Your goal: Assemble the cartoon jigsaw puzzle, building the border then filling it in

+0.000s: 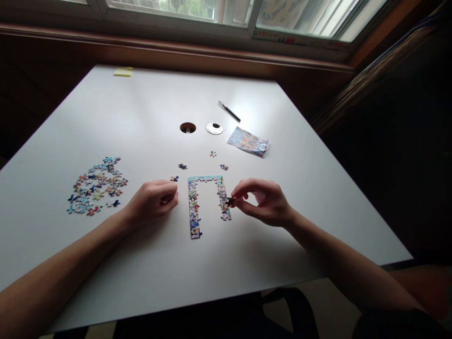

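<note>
Between the thumb and forefinger of my right hand (263, 201) is a dark jigsaw puzzle piece (230, 201), held at the right strip of a partly joined puzzle border (193, 207). That border has a light-blue top row and two sides, the left side reaching lower than the right. My left hand (157, 198) rests on the table left of the border, its fingers curled closed; whether anything is inside them is hidden. A loose piece (174, 178) lies just beyond its knuckles. More single pieces (182, 166) lie above the border.
A heap of loose puzzle pieces (97, 186) spreads at the left of the white table (151, 108). Farther back are a printed picture sheet (249, 141), a pen (229, 111), a round metal cover (214, 128), a cable hole (188, 127) and a yellow sticky note (123, 72).
</note>
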`<action>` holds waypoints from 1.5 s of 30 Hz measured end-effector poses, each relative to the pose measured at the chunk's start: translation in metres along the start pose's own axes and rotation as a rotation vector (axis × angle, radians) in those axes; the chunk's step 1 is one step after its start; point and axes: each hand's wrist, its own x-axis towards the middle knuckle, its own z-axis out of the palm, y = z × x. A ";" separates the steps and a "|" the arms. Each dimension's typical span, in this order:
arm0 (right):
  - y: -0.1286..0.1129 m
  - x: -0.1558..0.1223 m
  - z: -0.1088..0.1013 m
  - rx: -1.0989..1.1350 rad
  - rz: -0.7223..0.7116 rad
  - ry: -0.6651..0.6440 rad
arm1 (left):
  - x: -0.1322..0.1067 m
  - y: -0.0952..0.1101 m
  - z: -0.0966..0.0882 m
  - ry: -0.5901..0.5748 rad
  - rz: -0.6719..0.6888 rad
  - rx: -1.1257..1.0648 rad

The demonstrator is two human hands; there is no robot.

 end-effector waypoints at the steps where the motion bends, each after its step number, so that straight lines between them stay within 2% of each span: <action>1: 0.000 0.001 0.000 -0.013 -0.016 -0.046 | 0.000 0.000 0.000 0.000 -0.001 0.001; 3: -0.001 0.001 -0.001 -0.045 -0.042 -0.111 | 0.000 0.000 0.000 0.000 -0.001 -0.001; 7: -0.003 0.002 -0.002 -0.067 -0.066 -0.143 | 0.001 0.000 0.000 -0.001 -0.002 -0.006; 11: -0.005 0.001 -0.008 0.175 0.038 -0.278 | 0.000 0.001 0.000 -0.004 -0.003 -0.001; 13: -0.005 0.001 -0.011 0.213 0.060 -0.338 | 0.000 0.001 0.000 -0.005 -0.003 0.003; 21: -0.001 0.003 -0.014 0.180 0.048 -0.371 | 0.001 0.000 0.000 -0.010 -0.002 0.004; 28: -0.008 0.008 -0.025 -0.029 0.035 -0.476 | 0.000 0.000 0.000 -0.014 -0.002 0.003; 37: -0.010 0.010 -0.038 -0.205 0.153 -0.536 | 0.001 0.000 0.000 -0.017 0.004 0.006; 45: -0.006 0.004 -0.031 -0.235 0.201 -0.547 | 0.001 0.001 -0.001 -0.008 0.006 0.009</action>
